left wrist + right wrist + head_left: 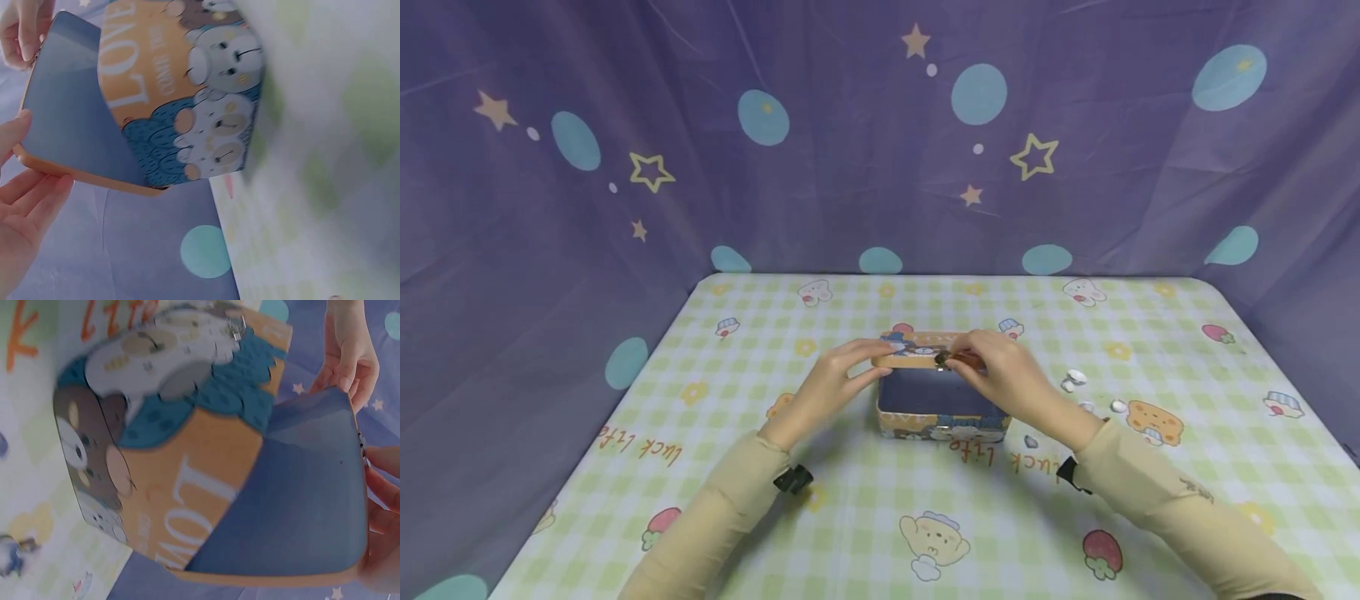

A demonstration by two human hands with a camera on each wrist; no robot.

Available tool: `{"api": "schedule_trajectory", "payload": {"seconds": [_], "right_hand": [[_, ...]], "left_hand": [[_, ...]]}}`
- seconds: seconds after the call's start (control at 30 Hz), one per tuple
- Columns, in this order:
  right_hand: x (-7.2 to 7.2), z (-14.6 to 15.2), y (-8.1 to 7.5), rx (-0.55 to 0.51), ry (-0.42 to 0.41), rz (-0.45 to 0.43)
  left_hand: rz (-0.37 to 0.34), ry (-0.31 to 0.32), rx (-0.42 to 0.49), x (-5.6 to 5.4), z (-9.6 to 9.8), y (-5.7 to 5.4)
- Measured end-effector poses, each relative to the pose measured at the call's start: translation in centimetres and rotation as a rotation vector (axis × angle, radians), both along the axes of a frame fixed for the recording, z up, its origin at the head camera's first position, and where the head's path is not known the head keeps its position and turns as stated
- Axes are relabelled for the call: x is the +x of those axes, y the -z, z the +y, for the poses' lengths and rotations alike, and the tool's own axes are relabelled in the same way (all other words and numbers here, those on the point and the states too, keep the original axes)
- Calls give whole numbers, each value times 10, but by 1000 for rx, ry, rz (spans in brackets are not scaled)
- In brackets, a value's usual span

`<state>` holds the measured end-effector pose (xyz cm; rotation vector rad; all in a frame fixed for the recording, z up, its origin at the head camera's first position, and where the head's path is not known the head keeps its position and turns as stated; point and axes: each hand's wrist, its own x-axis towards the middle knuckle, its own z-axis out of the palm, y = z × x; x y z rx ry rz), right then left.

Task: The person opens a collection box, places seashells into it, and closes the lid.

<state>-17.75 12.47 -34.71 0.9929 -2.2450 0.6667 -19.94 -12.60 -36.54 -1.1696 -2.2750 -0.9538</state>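
The left hand (829, 382) pinches the left corner of the raised lid (910, 362); the right hand (1009, 373) pinches its latch (942, 360), above the box (943, 428).

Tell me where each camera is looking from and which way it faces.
Head: worn on the head, facing forward and down at the box on the table; left hand, right hand and both sleeves show.
Left wrist: worn there, facing the box's printed side and open lid, image tipped sideways; left hand at the left edge, right hand above.
Right wrist: worn there, facing box and lid, also tipped; right hand at the right edge, left hand above.
Shared: both wrist views show the lid's bluish inside and both hands.
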Motion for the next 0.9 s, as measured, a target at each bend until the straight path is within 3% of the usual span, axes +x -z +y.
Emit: {"api": "schedule_trajectory", "payload": {"seconds": [0.33,0.53,0.73,0.9], "right_hand": [[-16,14,-14,-25,14,-36],[-24,23,-18,-60,22,-31],[-35,31,-17,-141,39,-14],[-45,38,-13,-207,50,-33]], "left_hand": [[26,-18,71,-21,5,-16],[-76,-6,124,-32,6,-22],[-207,-37,204,-41,9,-28],[-282,-98,274,-34,15,-44]]}}
